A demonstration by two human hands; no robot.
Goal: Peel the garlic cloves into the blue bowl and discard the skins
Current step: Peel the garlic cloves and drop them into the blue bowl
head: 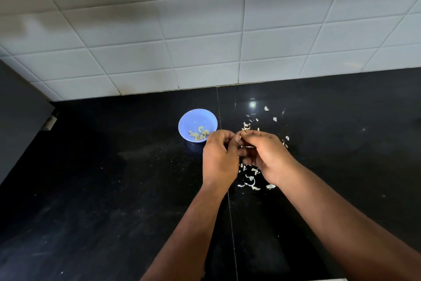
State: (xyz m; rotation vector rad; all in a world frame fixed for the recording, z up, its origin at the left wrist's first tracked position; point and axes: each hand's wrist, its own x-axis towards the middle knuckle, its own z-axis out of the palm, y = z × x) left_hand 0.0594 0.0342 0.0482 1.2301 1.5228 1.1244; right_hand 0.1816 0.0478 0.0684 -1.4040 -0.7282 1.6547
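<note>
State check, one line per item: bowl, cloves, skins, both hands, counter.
blue bowl: upright on the counter, holds peeled cloves
peeled cloves: heaped at the bowl's near side
garlic clove: pinched between both hands, mostly hidden
left hand: fingers curled, pinching the clove
right hand: fingers curled, pinching the clove
skins: scattered loose on the counter, right of the bowl, not yet discarded
black counter: speckled with small bits
</note>
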